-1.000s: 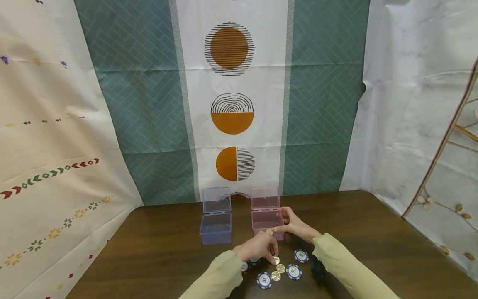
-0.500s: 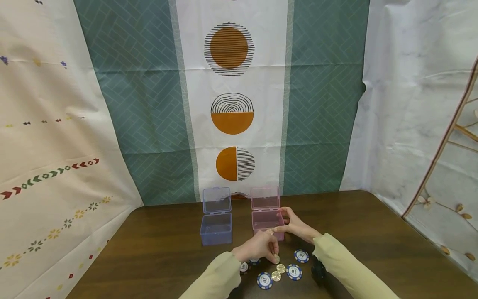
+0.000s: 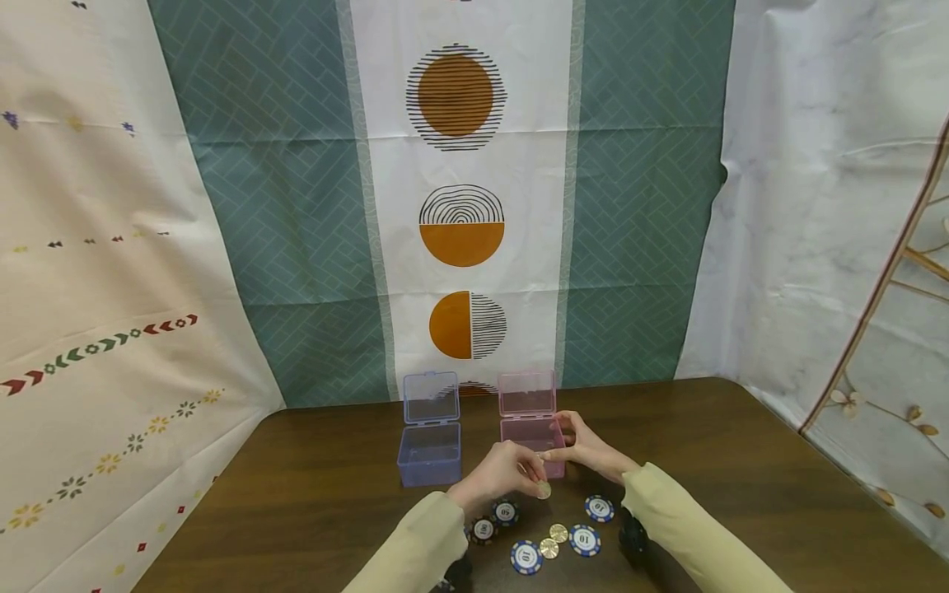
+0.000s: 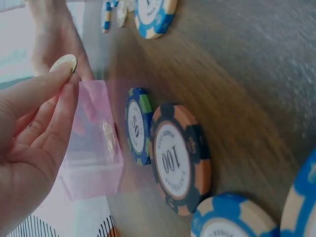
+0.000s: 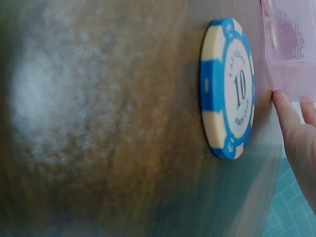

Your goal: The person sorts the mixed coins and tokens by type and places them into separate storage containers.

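My left hand (image 3: 535,479) pinches a gold coin (image 3: 544,490) between thumb and fingertips, just above the table in front of the pink box (image 3: 528,434). In the left wrist view the coin (image 4: 63,62) sits at my fingertips (image 4: 47,86), close to the pink box (image 4: 91,148). My right hand (image 3: 586,449) grips the right side of the pink box, whose lid stands open. The right wrist view shows my fingers (image 5: 296,133) against the pink box (image 5: 291,44), with a blue 10 chip (image 5: 229,89) beside them.
A blue box (image 3: 428,453) stands open left of the pink one. On the brown table (image 3: 311,502) lie a 50 chip (image 3: 506,511), a 100 chip (image 3: 483,529), three blue 10 chips (image 3: 584,539) and two gold coins (image 3: 558,533). Curtains hang behind.
My left hand has picked one gold coin off the table and carried it up toward the pink box, uncovering the 50 and 100 chips. The right hand has stayed on the box.
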The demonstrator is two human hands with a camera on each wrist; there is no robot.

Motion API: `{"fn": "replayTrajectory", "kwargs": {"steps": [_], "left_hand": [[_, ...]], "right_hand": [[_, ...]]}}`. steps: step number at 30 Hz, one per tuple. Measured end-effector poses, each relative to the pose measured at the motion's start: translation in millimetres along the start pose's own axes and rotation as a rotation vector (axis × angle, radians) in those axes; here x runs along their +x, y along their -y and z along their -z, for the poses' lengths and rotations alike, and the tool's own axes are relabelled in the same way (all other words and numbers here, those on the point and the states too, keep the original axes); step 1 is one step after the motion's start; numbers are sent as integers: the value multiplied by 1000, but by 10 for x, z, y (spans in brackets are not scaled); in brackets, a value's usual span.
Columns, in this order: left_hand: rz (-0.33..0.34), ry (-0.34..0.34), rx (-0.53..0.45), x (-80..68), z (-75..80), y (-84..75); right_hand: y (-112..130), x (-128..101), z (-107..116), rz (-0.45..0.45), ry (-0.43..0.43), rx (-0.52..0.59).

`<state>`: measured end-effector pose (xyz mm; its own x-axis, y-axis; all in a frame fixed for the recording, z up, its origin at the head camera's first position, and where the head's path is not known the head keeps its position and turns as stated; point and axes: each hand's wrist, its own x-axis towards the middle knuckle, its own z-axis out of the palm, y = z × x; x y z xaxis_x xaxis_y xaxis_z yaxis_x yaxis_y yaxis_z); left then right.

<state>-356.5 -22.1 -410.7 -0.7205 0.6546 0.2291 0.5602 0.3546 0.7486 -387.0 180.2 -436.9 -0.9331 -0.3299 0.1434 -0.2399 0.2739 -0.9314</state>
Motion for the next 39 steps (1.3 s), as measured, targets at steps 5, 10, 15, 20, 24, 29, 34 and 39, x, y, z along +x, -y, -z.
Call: {"fn": "replayTrajectory", "kwargs": {"steps": [5,10,15,20,24,29,34,39], "left_hand": [[6,-62,-37,3,45,0],[12,-119,-60,19,111,-5],[50,-180,-65,31,185,-8],[70,-254,-75,47,243,-15],[82,-302,-100,55,282,-17],[106,-328,-148,71,308,0],[146,-352,-189,85,323,14],[151,-407,-177,98,331,19]], "right_hand": [[-23,7,-2,-7,-6,4],[-31,18,-7,-14,-23,0],[-36,29,-15,-15,-27,-2],[-41,29,-21,-16,-25,-1],[-29,28,-26,-19,-21,10],[-14,24,-27,-20,-18,23],[-20,24,-29,-24,-19,25],[-16,23,-30,-31,-26,13]]}}
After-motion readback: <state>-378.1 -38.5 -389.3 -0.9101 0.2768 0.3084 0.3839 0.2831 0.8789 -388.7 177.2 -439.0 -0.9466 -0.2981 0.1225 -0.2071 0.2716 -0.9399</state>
